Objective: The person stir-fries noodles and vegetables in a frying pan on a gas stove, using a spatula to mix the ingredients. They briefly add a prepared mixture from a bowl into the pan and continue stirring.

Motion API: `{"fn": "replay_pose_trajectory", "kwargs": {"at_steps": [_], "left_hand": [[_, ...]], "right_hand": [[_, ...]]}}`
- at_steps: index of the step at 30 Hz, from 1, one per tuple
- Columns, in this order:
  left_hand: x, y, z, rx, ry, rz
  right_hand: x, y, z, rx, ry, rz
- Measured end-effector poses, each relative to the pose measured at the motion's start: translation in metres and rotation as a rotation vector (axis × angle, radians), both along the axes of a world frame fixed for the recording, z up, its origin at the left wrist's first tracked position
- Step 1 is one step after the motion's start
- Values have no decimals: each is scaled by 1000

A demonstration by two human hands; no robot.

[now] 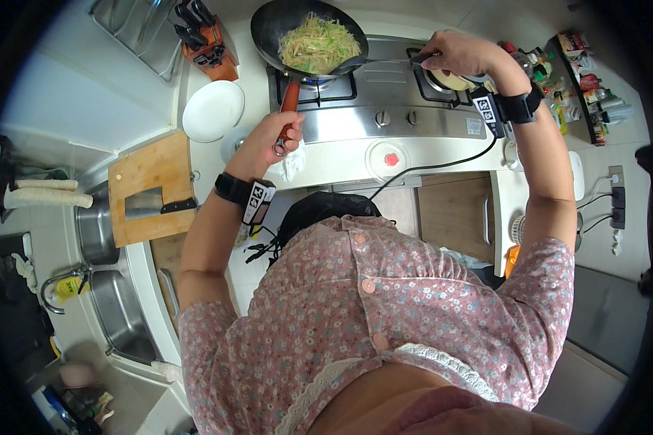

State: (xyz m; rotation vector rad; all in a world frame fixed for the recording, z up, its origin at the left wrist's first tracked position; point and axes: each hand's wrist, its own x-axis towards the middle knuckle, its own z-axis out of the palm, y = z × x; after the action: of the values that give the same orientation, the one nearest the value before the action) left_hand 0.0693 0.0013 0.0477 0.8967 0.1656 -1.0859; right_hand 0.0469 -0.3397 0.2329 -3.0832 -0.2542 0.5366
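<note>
A dark wok [268, 36] sits over the left burner, tilted a little, with pale yellow-green shredded vegetables [319, 45] heaped inside. Its reddish-brown handle [291, 96] points toward me, and my left hand [278, 138] is closed around the lower part of it. My right hand [461, 54] is above the right burner, fingers wrapped round the dark handle end of a spatula [384, 62]. The spatula's thin shaft runs left to a dark blade, which touches the right edge of the vegetables in the wok.
The steel gas stove [355, 119] has two knobs. Left of it are a white plate [213, 111], a knife block [214, 54] and a wooden cutting board [134, 210] bearing a cleaver [149, 205], beside the sink [123, 312]. Bottles [559, 101] line the right. A black cable [432, 167] hangs from my right wrist.
</note>
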Motion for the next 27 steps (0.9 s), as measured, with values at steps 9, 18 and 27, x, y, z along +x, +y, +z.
{"fn": "replay_pose_trajectory", "kwargs": {"at_steps": [9, 18, 27], "left_hand": [[-23, 8, 7, 71, -55, -3], [-31, 19, 3, 64, -11, 10], [-36, 20, 3, 50, -41, 2]], "right_hand": [[31, 19, -60, -150, -116, 13], [50, 12, -62, 31, -269, 175], [18, -3, -2, -215, -110, 224]]}}
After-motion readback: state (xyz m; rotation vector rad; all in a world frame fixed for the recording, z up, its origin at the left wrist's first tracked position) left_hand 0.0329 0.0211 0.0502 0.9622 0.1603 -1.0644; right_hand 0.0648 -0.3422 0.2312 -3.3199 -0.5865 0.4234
